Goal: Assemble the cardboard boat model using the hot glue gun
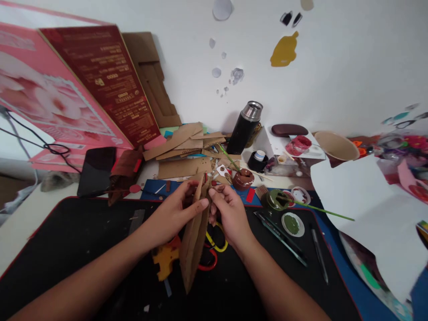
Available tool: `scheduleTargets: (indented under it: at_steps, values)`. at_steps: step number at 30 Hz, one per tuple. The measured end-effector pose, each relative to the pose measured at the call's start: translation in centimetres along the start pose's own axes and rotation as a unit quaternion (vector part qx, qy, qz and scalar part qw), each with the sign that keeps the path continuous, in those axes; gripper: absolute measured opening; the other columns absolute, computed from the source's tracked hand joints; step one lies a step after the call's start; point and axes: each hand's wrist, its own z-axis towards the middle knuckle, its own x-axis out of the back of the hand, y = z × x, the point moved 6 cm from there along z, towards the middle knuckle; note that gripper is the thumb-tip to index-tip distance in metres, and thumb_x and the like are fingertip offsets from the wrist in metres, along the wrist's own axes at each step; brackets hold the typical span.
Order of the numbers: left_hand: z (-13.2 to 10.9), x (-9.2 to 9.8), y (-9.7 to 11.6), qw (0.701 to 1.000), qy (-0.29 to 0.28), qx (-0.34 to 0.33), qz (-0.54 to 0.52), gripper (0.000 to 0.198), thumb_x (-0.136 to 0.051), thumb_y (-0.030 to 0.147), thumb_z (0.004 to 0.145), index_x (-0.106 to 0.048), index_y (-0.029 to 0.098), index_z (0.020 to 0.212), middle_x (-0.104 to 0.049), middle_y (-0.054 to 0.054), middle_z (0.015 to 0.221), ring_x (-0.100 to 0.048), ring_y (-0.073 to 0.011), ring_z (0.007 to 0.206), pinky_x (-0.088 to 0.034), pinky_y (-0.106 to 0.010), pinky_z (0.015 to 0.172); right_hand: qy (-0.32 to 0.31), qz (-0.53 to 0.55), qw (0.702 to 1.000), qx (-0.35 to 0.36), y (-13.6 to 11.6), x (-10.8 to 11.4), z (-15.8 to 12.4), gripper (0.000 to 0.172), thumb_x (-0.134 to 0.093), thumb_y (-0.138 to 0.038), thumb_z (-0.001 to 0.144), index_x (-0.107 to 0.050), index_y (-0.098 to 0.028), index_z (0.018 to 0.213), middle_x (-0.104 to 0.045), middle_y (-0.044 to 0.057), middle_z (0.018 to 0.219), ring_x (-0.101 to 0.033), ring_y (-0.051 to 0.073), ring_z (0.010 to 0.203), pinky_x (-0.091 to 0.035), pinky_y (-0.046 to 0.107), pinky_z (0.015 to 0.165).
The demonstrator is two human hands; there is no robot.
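Both my hands hold a long brown cardboard piece (pixel 194 240) upright over the black mat (pixel 76 240), seen edge-on. My left hand (pixel 177 209) grips its upper left side, thumb lying across the top. My right hand (pixel 227 211) pinches the top edge from the right, fingers curled. Under the cardboard lie yellow-handled scissors (pixel 219 240), red-handled scissors (pixel 207 263) and a yellow-orange tool (pixel 165 258).
Cardboard scraps (pixel 187 147) pile up behind, with a black flask (pixel 244 127), a brown paint pot (pixel 243 178), a green paint jar (pixel 277 199) with a green stick, a lid of green paint (pixel 292 224), pens (pixel 281 236), white paper (pixel 364 214) and a pink box (pixel 50 93).
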Motion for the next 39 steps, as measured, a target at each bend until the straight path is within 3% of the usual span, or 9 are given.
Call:
scheduleTargets:
  at_steps: [15, 24, 33, 39]
  values:
    - [-0.1, 0.3, 0.5, 1.0, -0.001, -0.013, 0.017, 0.043, -0.072, 0.054, 0.094, -0.065, 0.023, 0.122, -0.076, -0.008, 0.121, -0.07, -0.0297, 0.115, -0.056, -0.041, 0.099, 0.014, 0.014, 0.999, 0.036, -0.6, 0.4, 0.0, 0.038, -0.079, -0.056, 0.089, -0.061, -0.022, 0.096, -0.059, -0.01, 0.053, -0.052, 0.009, 0.036, -0.042, 0.018, 0.036]
    - [-0.1, 0.0, 0.3, 0.999, -0.012, 0.014, -0.04, 0.042, -0.072, 0.058, 0.093, -0.067, 0.022, 0.114, -0.077, -0.008, 0.117, -0.072, -0.0292, 0.112, -0.056, -0.039, 0.099, 0.006, 0.005, 0.999, 0.034, -0.6, 0.3, 0.0, 0.037, -0.08, -0.053, 0.088, -0.06, -0.022, 0.093, -0.058, -0.011, 0.05, -0.051, 0.009, 0.035, -0.041, 0.018, 0.036]
    - [0.0, 0.2, 0.1, 1.0, -0.009, 0.028, 0.003, 0.042, -0.066, 0.064, 0.095, -0.068, 0.022, 0.092, -0.074, -0.003, 0.088, -0.071, -0.0261, 0.09, -0.057, -0.036, 0.084, -0.014, -0.025, 1.0, 0.007, -0.1, -0.5, -0.6, 0.038, -0.079, -0.055, 0.087, -0.06, -0.023, 0.092, -0.057, -0.011, 0.05, -0.05, 0.009, 0.036, -0.041, 0.017, 0.036]
    - [0.1, -0.1, 0.8, 0.999, 0.008, 0.025, -0.027, 0.042, -0.075, 0.061, 0.087, -0.072, 0.024, 0.105, -0.078, -0.008, 0.105, -0.073, -0.03, 0.102, -0.059, -0.041, 0.094, 0.008, -0.021, 1.0, 0.013, -0.4, 0.0, -0.3, 0.039, -0.081, -0.055, 0.086, -0.059, -0.023, 0.09, -0.056, -0.011, 0.05, -0.051, 0.009, 0.035, -0.041, 0.018, 0.035]
